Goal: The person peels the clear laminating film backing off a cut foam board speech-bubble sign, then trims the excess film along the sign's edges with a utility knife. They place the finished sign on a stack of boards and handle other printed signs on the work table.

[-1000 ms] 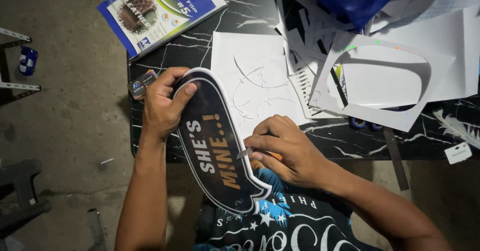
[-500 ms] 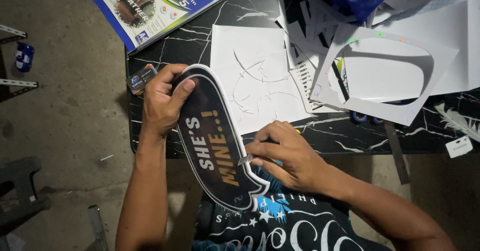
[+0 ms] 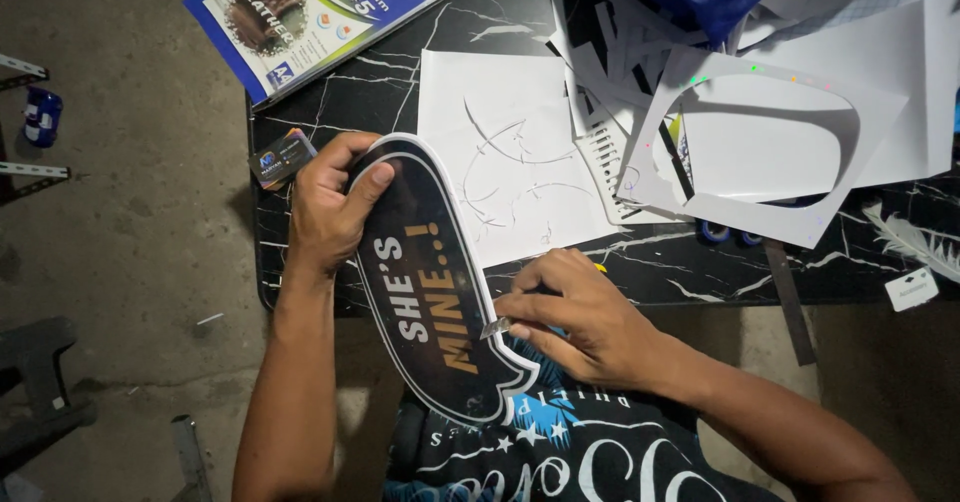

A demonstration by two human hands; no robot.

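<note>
A black speech-bubble-shaped sign (image 3: 430, 282) with a white border and printed lettering reaches from the table edge to my lap. My left hand (image 3: 330, 207) grips its upper left end, thumb lying on the black face. My right hand (image 3: 570, 312) holds a small craft knife (image 3: 497, 327), its metal blade touching the sign's right edge near the lower point. Most of the knife handle is hidden inside my fist.
The black marbled table (image 3: 330, 112) carries a white sheet with cut marks (image 3: 500, 152), a white sheet with a large oval cut-out (image 3: 760, 152), paper offcuts, a blue packet of sheets (image 3: 310, 17) and a small card (image 3: 282, 157). Bare concrete floor lies to the left.
The right hand with the knife has slid a little along the sign's right edge. The left hand keeps its hold on the upper end.
</note>
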